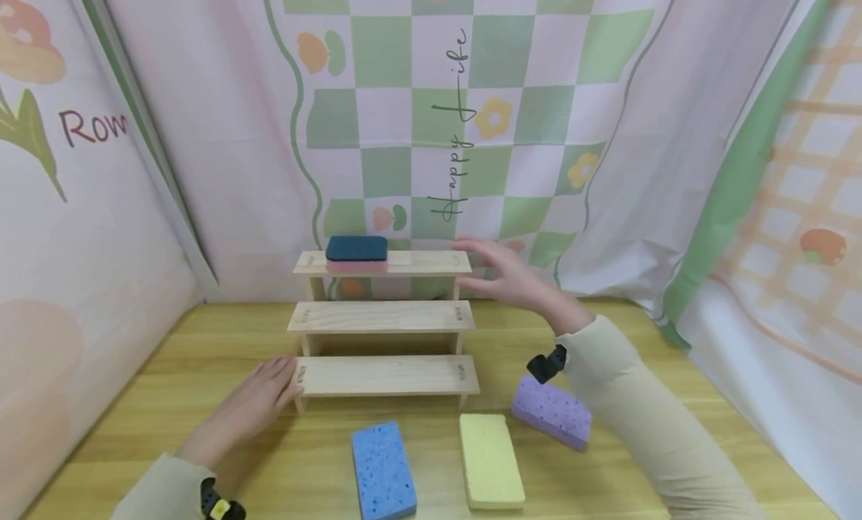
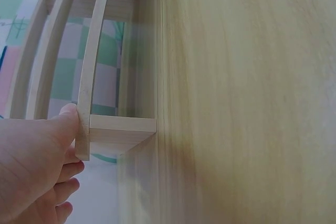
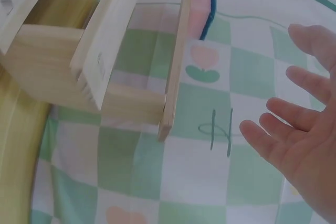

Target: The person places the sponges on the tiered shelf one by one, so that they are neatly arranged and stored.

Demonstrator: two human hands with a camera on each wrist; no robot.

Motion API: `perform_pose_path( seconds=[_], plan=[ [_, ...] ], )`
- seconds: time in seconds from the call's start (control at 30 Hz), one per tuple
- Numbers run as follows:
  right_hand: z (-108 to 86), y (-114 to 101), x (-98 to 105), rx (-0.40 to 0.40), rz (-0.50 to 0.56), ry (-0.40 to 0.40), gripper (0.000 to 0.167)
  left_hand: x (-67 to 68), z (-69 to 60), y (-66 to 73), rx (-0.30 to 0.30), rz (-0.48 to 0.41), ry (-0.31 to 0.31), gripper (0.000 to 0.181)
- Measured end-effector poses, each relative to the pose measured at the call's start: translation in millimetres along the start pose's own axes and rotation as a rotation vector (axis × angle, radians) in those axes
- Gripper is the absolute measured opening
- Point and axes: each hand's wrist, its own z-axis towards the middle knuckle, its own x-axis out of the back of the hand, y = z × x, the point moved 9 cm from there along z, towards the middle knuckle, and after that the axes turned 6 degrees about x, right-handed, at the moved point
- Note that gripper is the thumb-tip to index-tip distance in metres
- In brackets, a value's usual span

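Observation:
A wooden three-step display rack (image 1: 380,316) stands on the table. At the left end of its lowest step, my left hand (image 1: 259,400) grips the board's edge, with the thumb (image 2: 67,116) against the board. My right hand (image 1: 508,280) is beside the right end of the top step, fingers spread, holding nothing; in the right wrist view a gap separates that hand (image 3: 304,124) from the wood. A sponge (image 1: 357,253) with a dark blue top and pink base lies on the left part of the top step.
In front of the rack lie a blue sponge (image 1: 384,471) and a pale yellow sponge (image 1: 491,462). A purple sponge (image 1: 551,413) is on the table near the right forearm. Patterned cloth (image 1: 384,49) hangs behind the table, with more at both sides.

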Motion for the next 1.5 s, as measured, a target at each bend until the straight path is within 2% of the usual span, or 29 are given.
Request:
perform_pose_path(
  seconds=[0.23,0.57,0.9,1.13,1.33,1.5],
  plan=[
    [-19.4,10.0,10.4,-0.032,0.003,0.038,0.061,1.0,-0.5,0.8,-0.003,-0.001,0.009,0.05],
    [-48.3,30.9,24.7,-0.062,0.012,0.106,0.057,1.7,-0.9,1.0,0.004,-0.01,0.008,0.05],
    [-83.3,59.8,30.0,-0.172,-0.008,0.138,0.058,1.0,-0.8,0.1,0.008,0.0,0.01,0.05],
    [-105.7,81.4,27.7,-0.236,0.02,0.158,0.06,1.5,-0.5,-0.4,0.006,-0.002,0.013,0.051],
    [-129.5,104.1,21.4,-0.331,0.004,0.151,0.061,1.5,-0.3,-0.3,-0.004,0.0,0.019,0.05],
    [-147.7,121.6,16.2,-0.373,-0.009,0.148,0.062,1.2,-0.4,0.1,-0.006,0.001,0.02,0.05]
  ],
)
